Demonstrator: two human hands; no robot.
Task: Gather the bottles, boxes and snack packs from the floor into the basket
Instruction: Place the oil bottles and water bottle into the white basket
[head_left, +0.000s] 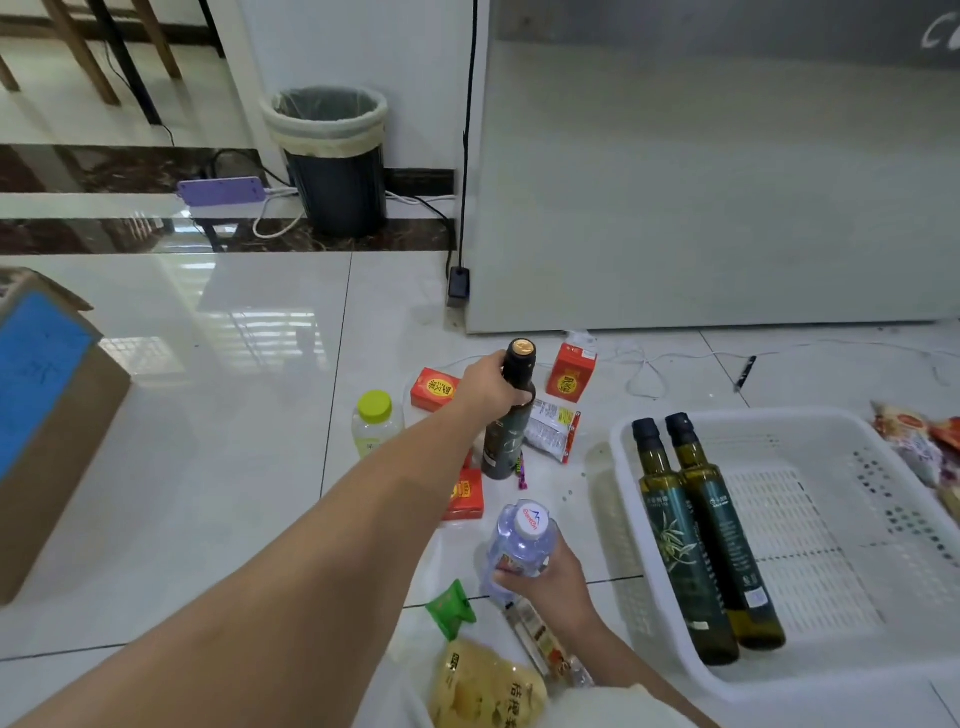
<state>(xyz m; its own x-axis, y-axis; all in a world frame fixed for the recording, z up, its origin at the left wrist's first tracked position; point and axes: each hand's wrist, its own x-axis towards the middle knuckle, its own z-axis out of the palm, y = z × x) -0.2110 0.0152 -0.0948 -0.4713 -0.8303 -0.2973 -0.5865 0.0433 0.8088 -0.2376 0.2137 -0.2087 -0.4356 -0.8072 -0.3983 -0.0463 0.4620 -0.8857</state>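
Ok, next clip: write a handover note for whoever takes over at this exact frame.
Left hand grips the dark bottle by its neck, upright. Right hand holds the water bottle.
Done: two olive oil bottles lie in the basket.
To do: both held bottles, the yellow-capped bottle, three red boxes and the snack packs on the floor.

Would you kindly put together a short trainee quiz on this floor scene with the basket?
1. True or false: the basket is empty.
2. Which hand grips the dark bottle by its neck: A left, B right?
3. Fill in: the right hand holds the ___ bottle.
Key: 1 false, two olive oil bottles lie in it; 2 A, the left hand; 3 water, the water bottle.
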